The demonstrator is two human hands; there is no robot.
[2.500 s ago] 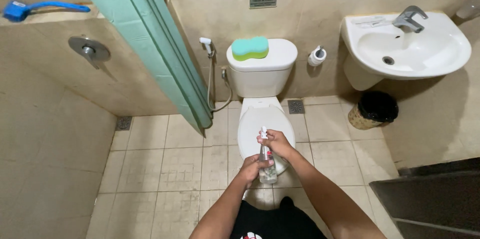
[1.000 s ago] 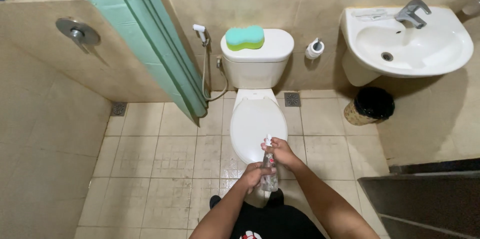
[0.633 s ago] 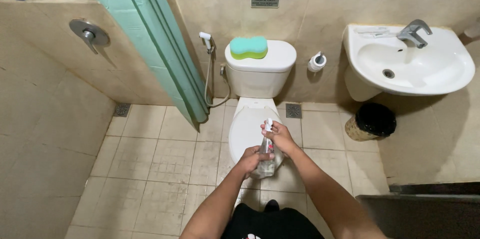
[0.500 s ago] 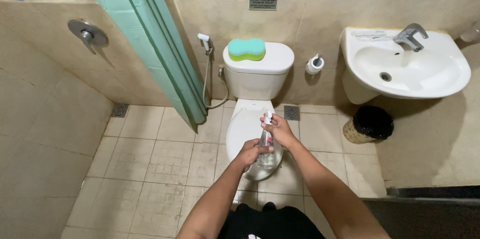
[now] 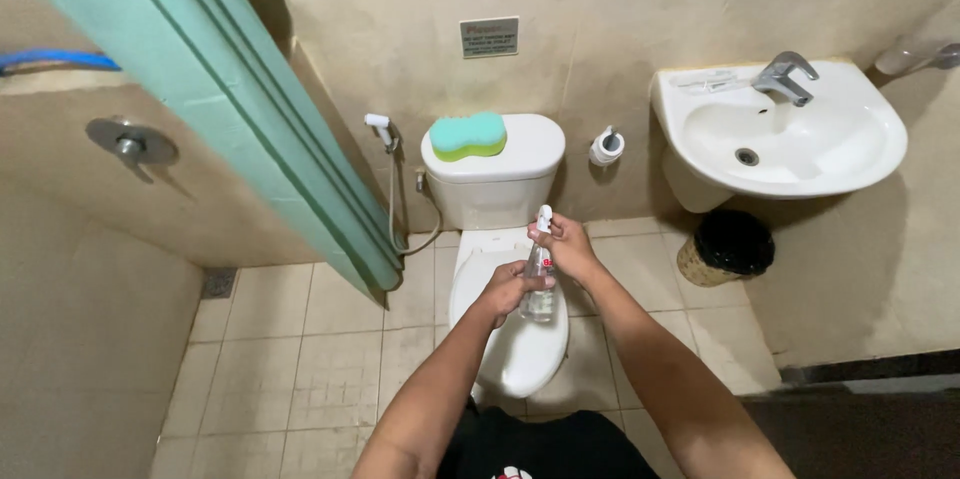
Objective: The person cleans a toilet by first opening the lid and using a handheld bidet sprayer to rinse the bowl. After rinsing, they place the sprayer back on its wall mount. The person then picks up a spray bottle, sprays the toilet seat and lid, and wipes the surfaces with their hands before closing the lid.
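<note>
Both my hands hold a small clear spray bottle (image 5: 540, 284) with a white nozzle above a white toilet (image 5: 520, 349) with its lid down. My left hand (image 5: 508, 289) wraps the bottle's lower body. My right hand (image 5: 566, 244) grips its upper part by the nozzle. A teal and green sponge (image 5: 467, 135) lies on the white cistern (image 5: 495, 189) behind.
A teal partition (image 5: 230, 89) slants down at the left. A bidet sprayer with hose (image 5: 385, 139) hangs beside the cistern. A toilet roll (image 5: 605, 147) is on the wall. A white basin with tap (image 5: 790, 134) is at right, a dark bin (image 5: 725, 247) beneath it. The floor is beige tile.
My view has shifted closer to the toilet and tilted up slightly. Both hands stay on the spray bottle, held over the toilet lid throughout.
</note>
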